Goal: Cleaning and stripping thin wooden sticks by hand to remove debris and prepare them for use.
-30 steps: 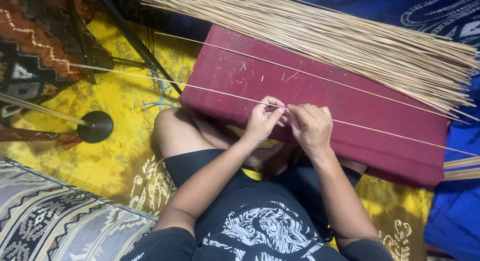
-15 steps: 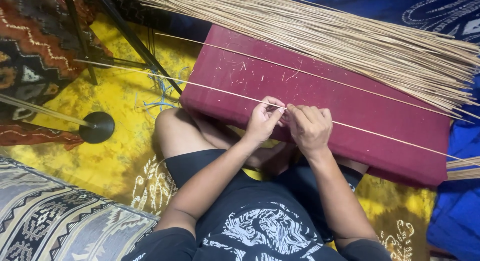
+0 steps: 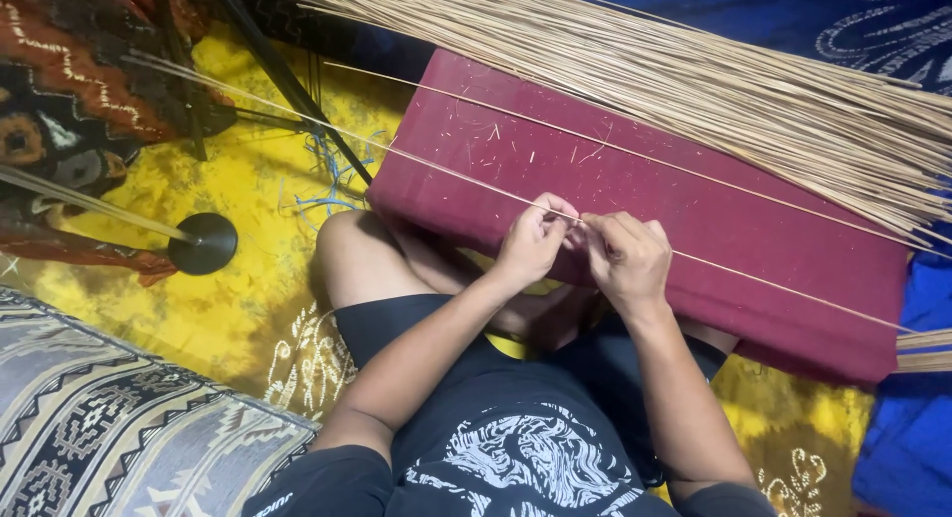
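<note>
Fingers of the left hand (image 3: 534,241) and the right hand (image 3: 627,259) pinch one thin pale stick (image 3: 446,168) between thumb and fingertips, side by side at mid-length. The stick lies across the maroon cushion (image 3: 754,249) on the lap, its long axis running from ten o'clock to four o'clock. A bundle of like sticks (image 3: 694,81) lies beyond the cushion, at one o'clock, slanting the same way.

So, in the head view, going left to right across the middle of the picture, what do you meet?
Black round stand base → bare bent knee → left hand pinching a thin pale reed strand → right hand on the same strand → dark red flat cushion → blue patterned cloth.
</note>
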